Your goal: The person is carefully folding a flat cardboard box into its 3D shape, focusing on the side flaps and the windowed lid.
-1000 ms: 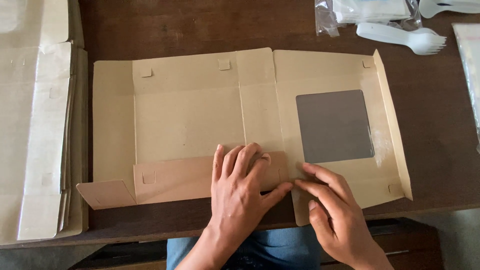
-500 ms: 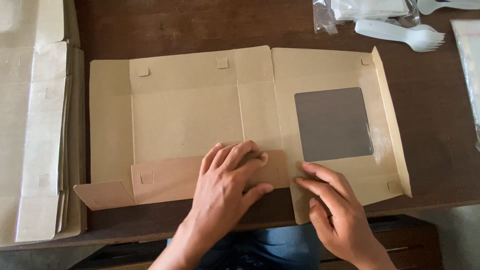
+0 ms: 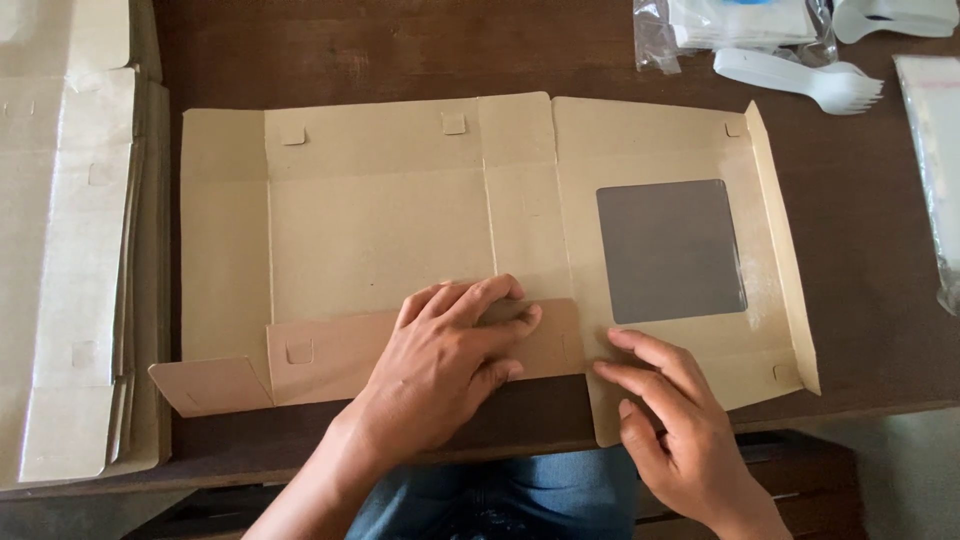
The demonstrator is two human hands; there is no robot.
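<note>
Left hand (image 3: 450, 355) lies flat, palm down, fingers spread and pressing on the folded-in front flap (image 3: 340, 350) of the flat cardboard box blank (image 3: 380, 230). No pinch, nothing clasped; fingertips point right, toward the flap's right end. The flap runs out from under the hand to the left, darker brown side up, with a small cut tab showing on it. Right hand (image 3: 665, 420) sits just beside the left one, to its right, fingers stretched out and loosely spread, tips resting on the lower edge of the lid panel near the crease; it holds nothing either.

The blank lies opened out on the dark wooden table (image 3: 400, 50), its near edge at the table's front edge, right in front of the person. A square clear window (image 3: 670, 250) is cut in the lid panel, above the right hand. A small corner flap (image 3: 210, 385) sticks out at lower left, well left of the left hand.

Further out: a stack of flat blanks (image 3: 70, 250) at far left, a white plastic spork (image 3: 800, 80) and clear plastic bags (image 3: 740, 25) at top right.
</note>
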